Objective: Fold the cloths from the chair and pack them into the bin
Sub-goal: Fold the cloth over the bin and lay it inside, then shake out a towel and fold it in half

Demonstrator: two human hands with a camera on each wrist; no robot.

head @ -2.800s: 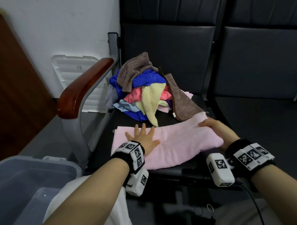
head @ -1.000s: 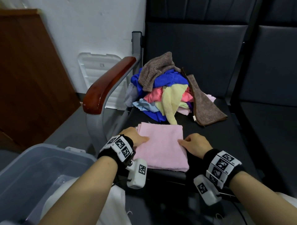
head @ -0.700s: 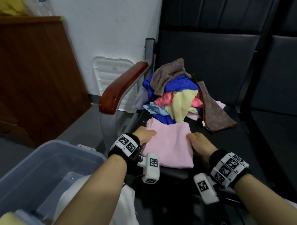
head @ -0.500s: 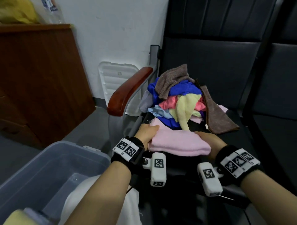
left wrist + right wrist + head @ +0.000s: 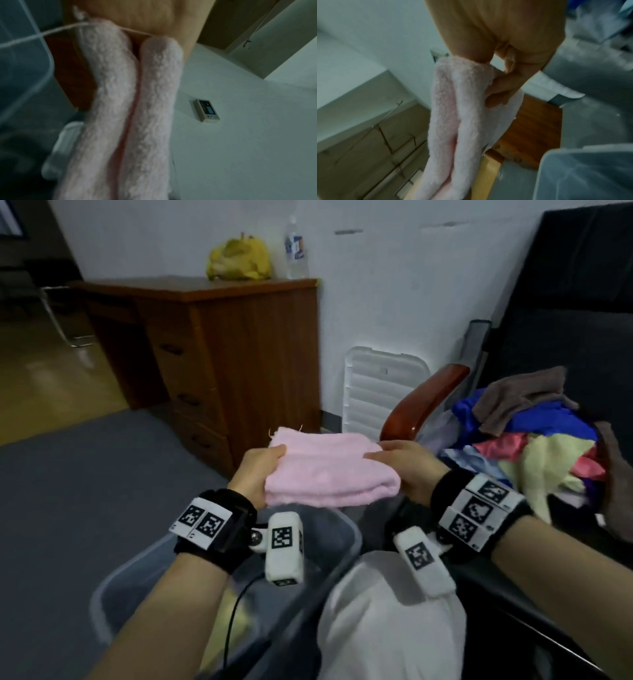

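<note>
A folded pink cloth [image 5: 327, 470] hangs in the air above the far end of the translucent grey bin [image 5: 349, 537]. My left hand [image 5: 260, 474] grips its left edge, thumb on top. My right hand [image 5: 402, 470] grips its right edge the same way. In the left wrist view the pink cloth [image 5: 130, 121] shows as two thick folded layers. The right wrist view has the pink cloth [image 5: 462, 121] pinched, with fingers [image 5: 501, 86] curled under it. A pile of mixed cloths [image 5: 534, 440], brown, blue, pink and yellow, lies on the black chair seat at right.
The chair's wooden armrest [image 5: 421, 405] is just right of the cloth. A white bin lid [image 5: 380, 392] leans on the wall behind it. A wooden drawer cabinet [image 5: 219, 350] stands to the left with a yellow bag and a bottle on top. Grey floor lies left of the bin.
Both hands lifted the folded pink cloth off the chair seat and carried it left, over the bin. The view swung left with it.
</note>
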